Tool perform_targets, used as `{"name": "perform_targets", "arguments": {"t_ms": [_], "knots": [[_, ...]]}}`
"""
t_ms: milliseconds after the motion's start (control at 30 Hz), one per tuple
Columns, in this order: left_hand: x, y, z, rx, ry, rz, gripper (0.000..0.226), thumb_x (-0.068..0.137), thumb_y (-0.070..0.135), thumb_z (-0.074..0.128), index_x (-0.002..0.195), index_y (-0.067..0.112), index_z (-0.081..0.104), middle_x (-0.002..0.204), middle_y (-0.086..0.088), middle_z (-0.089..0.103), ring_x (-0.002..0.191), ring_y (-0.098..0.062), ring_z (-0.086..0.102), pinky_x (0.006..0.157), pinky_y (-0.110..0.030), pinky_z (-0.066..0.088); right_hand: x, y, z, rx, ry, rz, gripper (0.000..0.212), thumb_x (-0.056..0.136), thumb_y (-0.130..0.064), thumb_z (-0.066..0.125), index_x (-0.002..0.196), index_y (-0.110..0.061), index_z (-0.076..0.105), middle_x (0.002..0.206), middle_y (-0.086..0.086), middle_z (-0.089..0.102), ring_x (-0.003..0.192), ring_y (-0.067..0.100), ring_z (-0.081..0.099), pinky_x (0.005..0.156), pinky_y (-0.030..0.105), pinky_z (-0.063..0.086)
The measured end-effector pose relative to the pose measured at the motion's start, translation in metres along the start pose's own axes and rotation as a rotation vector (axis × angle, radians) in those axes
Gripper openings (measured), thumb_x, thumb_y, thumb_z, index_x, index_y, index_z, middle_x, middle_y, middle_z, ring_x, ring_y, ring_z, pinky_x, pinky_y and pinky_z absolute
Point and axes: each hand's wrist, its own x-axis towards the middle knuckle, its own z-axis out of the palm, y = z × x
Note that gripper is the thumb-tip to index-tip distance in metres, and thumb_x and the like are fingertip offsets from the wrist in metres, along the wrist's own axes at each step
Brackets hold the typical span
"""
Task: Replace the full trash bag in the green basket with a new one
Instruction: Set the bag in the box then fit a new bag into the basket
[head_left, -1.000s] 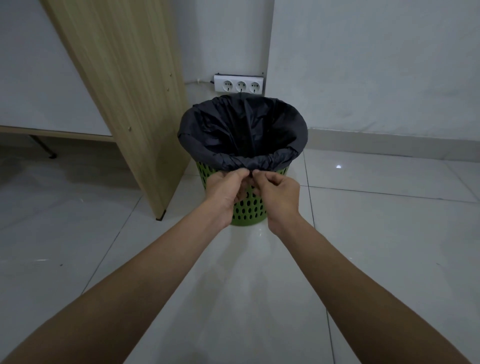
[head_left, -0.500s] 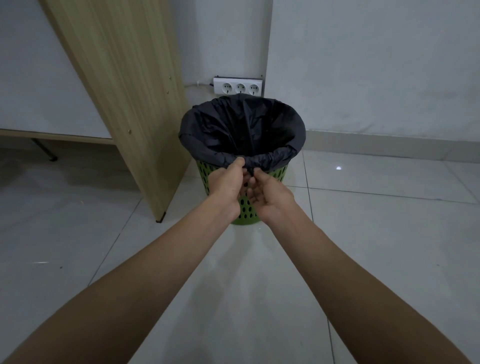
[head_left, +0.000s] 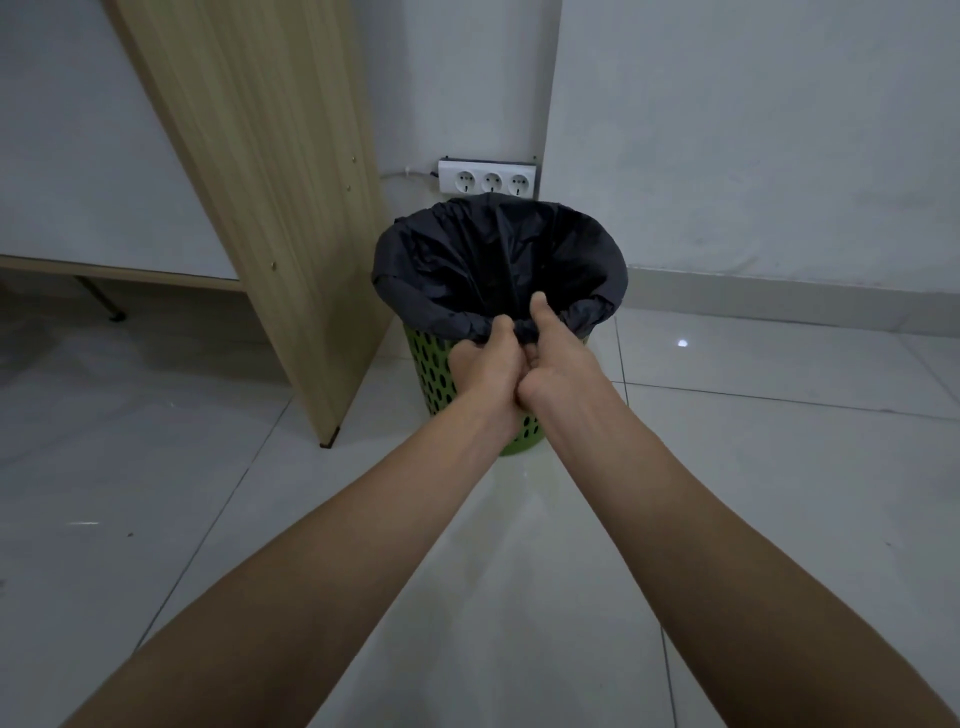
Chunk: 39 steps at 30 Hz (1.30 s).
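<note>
Item 1, black trash bag (head_left: 498, 260): seated in the green basket (head_left: 434, 374), mouth open, hem folded outward over the rim all round. The fold is bunched into a gather at the near side, where both hands meet. Item 2, left hand (head_left: 483, 364): fingers curled round the gathered hem, back of the hand toward the camera, closed fully on the plastic. Item 3, right hand (head_left: 556, 358): touching the left hand, fingers tucked under the same gather, thumb raised and laid over the fold toward the inside of the bag. It is a firm pinch, with no gap between the 2 hands. Below the grip: the perforated wall of the basket, upright on a pale tiled floor (head_left: 753, 467). Beyond the grip, past the far rim: a white 3-socket power strip (head_left: 487, 180) on the wall. Left of the grip, just beside the basket: a wooden panel (head_left: 270, 182) standing on the floor. Status, as judged: the bag lines the basket and is held at 1 point of its hem only. The inside reads as a dark hollow and its contents cannot be told, so whether this is the full bag about to be pulled free or the fresh one being snugged on cannot be settled. No 2nd bag shows. If it is the full bag, gathering the rest of the hem, lifting out and relining all remain; if it is the fresh one, little beyond tightening is left.
</note>
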Motion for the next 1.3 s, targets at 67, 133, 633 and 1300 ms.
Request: {"name": "perform_targets", "arguments": {"t_ms": [67, 133, 633, 1300], "knots": [[0.0, 0.0, 0.001, 0.002, -0.021, -0.023, 0.011, 0.087, 0.017, 0.066, 0.085, 0.007, 0.062, 0.086, -0.009, 0.07, 0.069, -0.02, 0.066, 0.062, -0.027, 0.055, 0.001, 0.001, 0.006, 0.004, 0.038, -0.044, 0.024, 0.089, -0.046, 0.051, 0.089, -0.023, 0.057, 0.086, -0.002, 0.058, 0.086, 0.018, 0.059, 0.112, 0.044, 0.042], [0.002, 0.0, -0.001, 0.026, -0.044, -0.047, 0.011, 0.081, 0.017, 0.07, 0.081, 0.008, 0.064, 0.085, -0.008, 0.071, 0.067, -0.019, 0.065, 0.062, -0.028, 0.053, 0.007, 0.0, 0.007, 0.1, 0.187, -0.08, 0.018, 0.089, -0.025, 0.064, 0.095, -0.009, 0.062, 0.086, 0.004, 0.064, 0.074, 0.019, 0.063, 0.087, 0.045, 0.059], [0.028, 0.011, -0.014, -0.342, -0.007, 0.043, 0.003, 0.096, 0.004, 0.059, 0.094, 0.003, 0.061, 0.103, -0.014, 0.068, 0.084, -0.022, 0.067, 0.084, -0.036, 0.058, 0.013, 0.002, 0.003, 0.236, 0.241, -0.079, 0.033, 0.084, -0.029, 0.08, 0.107, -0.01, 0.067, 0.103, 0.007, 0.073, 0.086, 0.019, 0.07, 0.064, 0.033, 0.056], [0.027, 0.001, -0.001, -0.276, -0.03, -0.023, 0.017, 0.081, 0.003, 0.068, 0.097, 0.002, 0.062, 0.085, -0.017, 0.066, 0.056, -0.021, 0.06, 0.051, -0.026, 0.049, 0.009, 0.01, 0.005, 0.216, 0.257, -0.172, 0.013, 0.088, -0.01, 0.074, 0.093, -0.002, 0.065, 0.079, 0.012, 0.068, 0.053, 0.014, 0.061, 0.051, 0.024, 0.053]]}}
